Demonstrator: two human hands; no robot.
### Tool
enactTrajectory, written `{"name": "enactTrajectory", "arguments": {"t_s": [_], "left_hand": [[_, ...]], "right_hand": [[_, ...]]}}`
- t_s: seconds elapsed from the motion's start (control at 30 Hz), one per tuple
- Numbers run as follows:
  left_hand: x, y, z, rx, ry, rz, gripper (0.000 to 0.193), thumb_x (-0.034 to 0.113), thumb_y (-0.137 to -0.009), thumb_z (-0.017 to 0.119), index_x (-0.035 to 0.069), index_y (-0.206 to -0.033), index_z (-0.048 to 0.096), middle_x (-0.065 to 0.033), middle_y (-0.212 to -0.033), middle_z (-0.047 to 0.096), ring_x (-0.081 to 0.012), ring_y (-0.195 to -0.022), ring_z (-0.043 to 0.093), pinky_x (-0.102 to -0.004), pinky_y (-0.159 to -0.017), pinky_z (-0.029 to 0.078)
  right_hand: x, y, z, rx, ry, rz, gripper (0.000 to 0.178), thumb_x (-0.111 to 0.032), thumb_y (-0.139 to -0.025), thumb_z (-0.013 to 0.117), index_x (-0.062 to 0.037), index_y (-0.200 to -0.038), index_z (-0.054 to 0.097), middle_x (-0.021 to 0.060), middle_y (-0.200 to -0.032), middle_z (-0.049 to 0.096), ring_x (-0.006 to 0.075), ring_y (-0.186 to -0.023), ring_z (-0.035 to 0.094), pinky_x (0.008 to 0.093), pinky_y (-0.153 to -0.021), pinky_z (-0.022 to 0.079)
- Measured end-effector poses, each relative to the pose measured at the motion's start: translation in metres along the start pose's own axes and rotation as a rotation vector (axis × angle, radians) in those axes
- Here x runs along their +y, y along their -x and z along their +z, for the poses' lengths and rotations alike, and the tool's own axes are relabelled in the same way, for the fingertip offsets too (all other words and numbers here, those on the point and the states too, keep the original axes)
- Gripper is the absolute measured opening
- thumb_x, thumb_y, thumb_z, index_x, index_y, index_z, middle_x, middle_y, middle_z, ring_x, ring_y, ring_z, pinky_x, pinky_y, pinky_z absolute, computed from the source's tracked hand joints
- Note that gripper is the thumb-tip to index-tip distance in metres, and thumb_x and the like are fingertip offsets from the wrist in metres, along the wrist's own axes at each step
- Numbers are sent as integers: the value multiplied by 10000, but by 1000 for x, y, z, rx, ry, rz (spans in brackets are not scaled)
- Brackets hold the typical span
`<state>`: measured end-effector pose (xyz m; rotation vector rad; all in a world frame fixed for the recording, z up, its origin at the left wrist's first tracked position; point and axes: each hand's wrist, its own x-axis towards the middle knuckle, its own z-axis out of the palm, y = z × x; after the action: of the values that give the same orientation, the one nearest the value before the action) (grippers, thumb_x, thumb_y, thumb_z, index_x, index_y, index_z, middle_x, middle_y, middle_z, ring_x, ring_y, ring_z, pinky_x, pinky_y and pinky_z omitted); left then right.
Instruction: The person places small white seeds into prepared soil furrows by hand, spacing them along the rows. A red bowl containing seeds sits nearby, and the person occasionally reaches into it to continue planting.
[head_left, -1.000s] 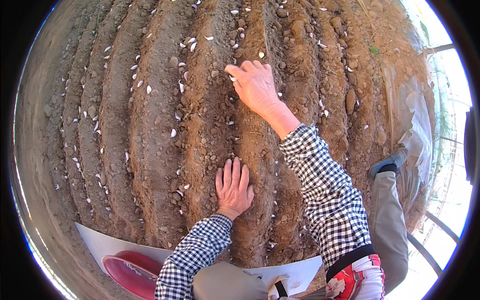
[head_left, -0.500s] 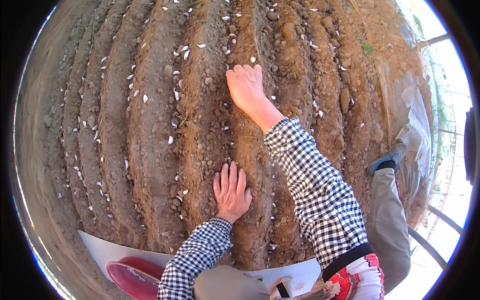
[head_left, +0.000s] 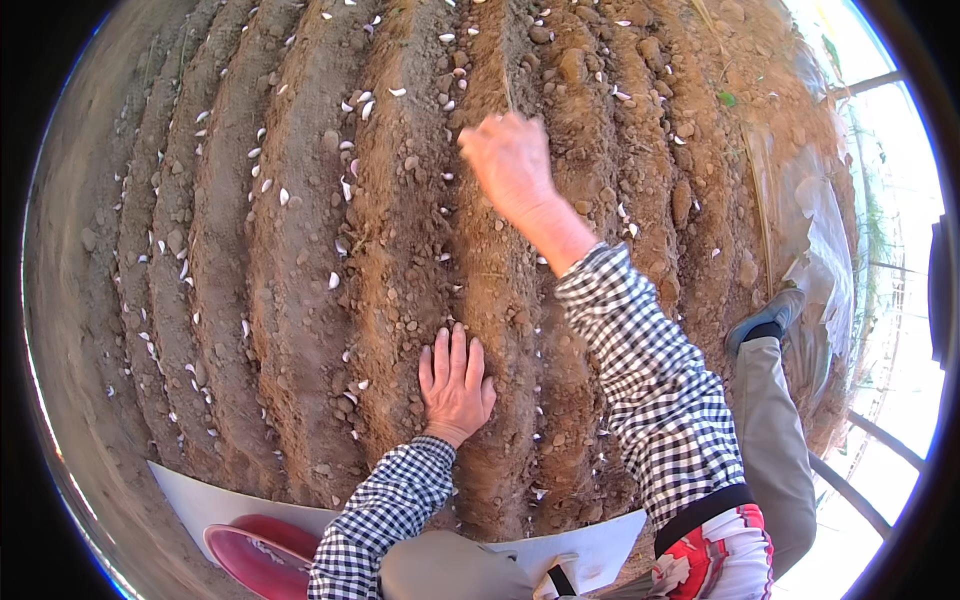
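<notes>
White and pinkish garlic cloves [head_left: 334, 281] lie scattered along the furrows of the brown soil [head_left: 310, 400]. On a ridge near the middle, my left hand [head_left: 457, 385] rests palm down with its fingers stretched out, and no clove shows in it. Farther ahead and to the right, my right hand [head_left: 508, 165] is over another ridge, back uppermost. Its fingers are curled in and smeared by motion, and whatever they hold is hidden under the hand. Several cloves lie just beyond it, among them a white clove [head_left: 447, 37].
At the lower left a red bowl [head_left: 262, 555] with pale pieces inside stands by a long whitish board [head_left: 190, 495] on the soil. My right shoe [head_left: 766, 318] is on the soil at the right, beside crumpled clear plastic sheeting [head_left: 820, 240]. Clods and stones dot the ridges.
My right hand has moved slightly right and ahead, covering the spot where a pale clove lay just beyond its fingers. My left hand stays flat on the ridge.
</notes>
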<state>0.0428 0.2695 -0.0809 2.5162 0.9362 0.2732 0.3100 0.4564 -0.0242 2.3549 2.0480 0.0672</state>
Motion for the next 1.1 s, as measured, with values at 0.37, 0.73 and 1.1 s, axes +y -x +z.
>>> {"name": "enactTrajectory", "arguments": {"t_s": [0.37, 0.73, 1.1], "left_hand": [[1, -2, -1, -38, -34, 16, 723, 288, -847, 657, 30, -1470, 396, -252, -1600, 309, -449, -1466, 276, -623, -1160, 223], [3, -5, 4, -24, -38, 41, 739, 243, -829, 622, -3, -1475, 364, -254, -1598, 309, -464, -1480, 255, -622, -1185, 173], [3, -3, 1, -30, -102, 41, 745, 213, -835, 610, 1, -1497, 341, -243, -1619, 280, -449, -1498, 228, -600, -1208, 137]], "right_hand": [[100, 18, -14, 0, -429, 245, 146, -290, -930, 662, -231, -978, 787, 65, -926, 740, 278, -889, 708, 454, -810, 512], [107, 55, 38, 95, -53, 125, 105, -277, -893, 680, -233, -863, 770, -9, -883, 725, 226, -927, 649, 433, -817, 423], [168, 174, -13, -167, 88, 340, 197, -392, -870, 728, -209, -934, 766, -4, -926, 721, 216, -1005, 648, 446, -853, 415]]}}
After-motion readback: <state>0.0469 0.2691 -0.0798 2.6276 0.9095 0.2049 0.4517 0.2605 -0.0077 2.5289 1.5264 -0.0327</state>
